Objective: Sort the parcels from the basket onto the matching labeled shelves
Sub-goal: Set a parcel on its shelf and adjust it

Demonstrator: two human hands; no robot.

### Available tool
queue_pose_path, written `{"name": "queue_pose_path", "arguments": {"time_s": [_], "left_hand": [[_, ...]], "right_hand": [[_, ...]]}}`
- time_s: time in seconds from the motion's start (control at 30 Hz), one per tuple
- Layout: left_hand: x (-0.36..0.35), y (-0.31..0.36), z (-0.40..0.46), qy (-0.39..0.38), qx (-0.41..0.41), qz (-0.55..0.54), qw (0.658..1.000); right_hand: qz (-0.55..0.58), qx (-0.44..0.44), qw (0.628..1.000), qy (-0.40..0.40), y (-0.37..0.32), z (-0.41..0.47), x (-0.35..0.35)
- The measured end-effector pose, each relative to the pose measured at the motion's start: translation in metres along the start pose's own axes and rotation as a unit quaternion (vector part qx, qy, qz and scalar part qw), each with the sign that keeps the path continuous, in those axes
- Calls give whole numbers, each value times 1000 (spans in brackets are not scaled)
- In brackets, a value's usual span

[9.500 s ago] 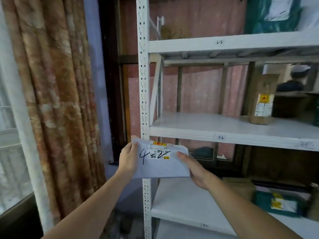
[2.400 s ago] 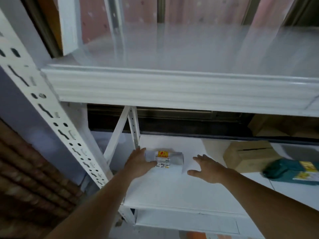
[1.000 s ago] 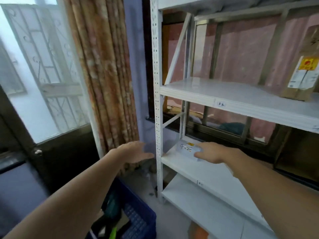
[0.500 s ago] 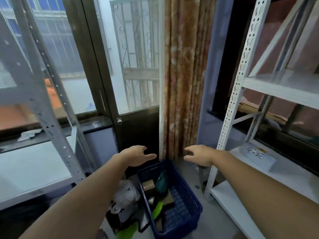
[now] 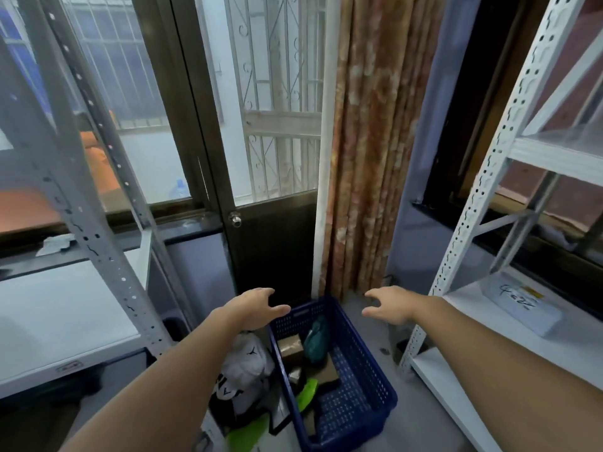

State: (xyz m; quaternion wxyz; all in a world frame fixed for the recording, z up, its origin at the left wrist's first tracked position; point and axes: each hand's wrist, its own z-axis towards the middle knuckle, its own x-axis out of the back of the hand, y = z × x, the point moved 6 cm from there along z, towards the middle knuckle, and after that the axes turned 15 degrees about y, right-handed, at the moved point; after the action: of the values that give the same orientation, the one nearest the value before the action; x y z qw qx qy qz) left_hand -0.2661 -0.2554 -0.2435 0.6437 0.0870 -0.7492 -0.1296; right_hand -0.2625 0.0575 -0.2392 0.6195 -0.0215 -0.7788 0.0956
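A blue plastic basket [image 5: 365,389] stands on the floor below my hands, holding a brown box [image 5: 290,348], a teal parcel [image 5: 316,341], a green packet [image 5: 306,393] and other parcels. My left hand [image 5: 257,308] hovers over the basket's far left corner, fingers apart, empty. My right hand [image 5: 390,305] hangs above the floor just right of the basket, also open and empty. The white parcel marked "4-2" [image 5: 522,305] lies on a low board of the right-hand white shelf unit [image 5: 483,203].
A white and black bag [image 5: 244,370] leans against the basket's left side. A grey shelf unit [image 5: 81,197] stands at the left. Behind the basket are a dark door [image 5: 274,243] and a patterned curtain [image 5: 368,141]. Bare floor lies between basket and right shelf.
The white parcel was set down on the low right shelf and both hands let go. My view swung left toward the basket, and both hands now hover near it.
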Motion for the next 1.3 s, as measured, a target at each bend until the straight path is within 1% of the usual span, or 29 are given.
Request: {"name": "queue_pose_path", "arguments": {"time_s": [0.13,0.47,0.6,0.73,0.9,1.13,1.3], "left_hand": [[-23,10,23,-32,12,0,999],[-59,62,89,-61,32,2,998],[-65,61,112,-80,27,21,996],[-76,40,142,-92,31,37,995],[-87,19,194,-101,28,27,994],[-117,-3,255,-136,-3,49,990],[-141,-11,279,-167,5,52,985]], "right_hand": [[3,-1,1000,-19,23,20,-22],[-2,-1,998,-67,90,91,-36],[-2,31,995,-95,81,125,-43],[12,52,992,-118,65,164,-55],[28,39,992,-121,49,213,-76],[52,-2,985,-166,51,255,-103],[57,-8,978,-199,54,279,-121]]}}
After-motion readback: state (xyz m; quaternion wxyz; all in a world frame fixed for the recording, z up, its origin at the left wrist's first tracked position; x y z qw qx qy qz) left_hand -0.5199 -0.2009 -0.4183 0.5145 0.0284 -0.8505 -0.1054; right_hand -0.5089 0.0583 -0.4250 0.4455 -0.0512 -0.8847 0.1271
